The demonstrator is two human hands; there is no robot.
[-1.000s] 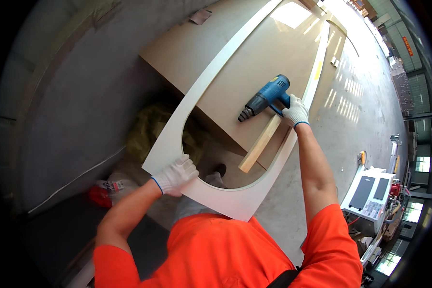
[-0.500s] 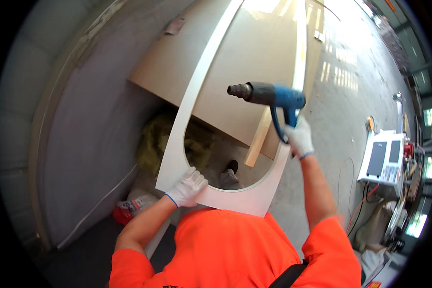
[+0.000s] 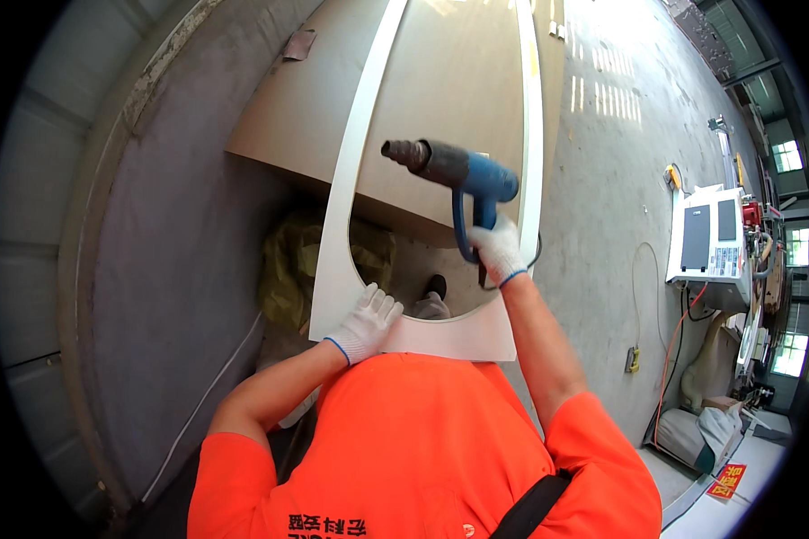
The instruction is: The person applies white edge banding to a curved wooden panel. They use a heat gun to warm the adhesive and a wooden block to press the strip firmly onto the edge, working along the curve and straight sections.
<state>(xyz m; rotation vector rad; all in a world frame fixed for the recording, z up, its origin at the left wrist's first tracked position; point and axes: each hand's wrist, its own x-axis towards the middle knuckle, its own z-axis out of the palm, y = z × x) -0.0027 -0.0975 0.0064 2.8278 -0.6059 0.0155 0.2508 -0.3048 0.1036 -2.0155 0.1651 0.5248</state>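
A long white frame-like panel (image 3: 337, 242) with a rounded cutout lies lengthwise before me, its near end close against my orange shirt. My left hand (image 3: 367, 325), in a white knit glove, grips its near left corner, fingers at the curved inner edge. My right hand (image 3: 497, 247), gloved the same way, is wrapped round the handle of a blue and black heat gun (image 3: 481, 175). The gun is held above the cutout, its stepped metal nozzle aimed left across the panel's left strip. The right thumb and trigger are hard to make out.
Brown boards (image 3: 297, 117) lie under the panel's far part. A yellowish sack (image 3: 288, 269) sits below on the left, beside a grey wall (image 3: 180, 225). A white machine (image 3: 710, 238) with cables stands on the concrete floor (image 3: 593, 198) to the right. My shoe (image 3: 436, 286) shows through the cutout.
My right hand has carried the heat gun leftward, bringing its nozzle over the panel's left strip. The panel appears straighter in view, and the wooden strip seen earlier is no longer visible.
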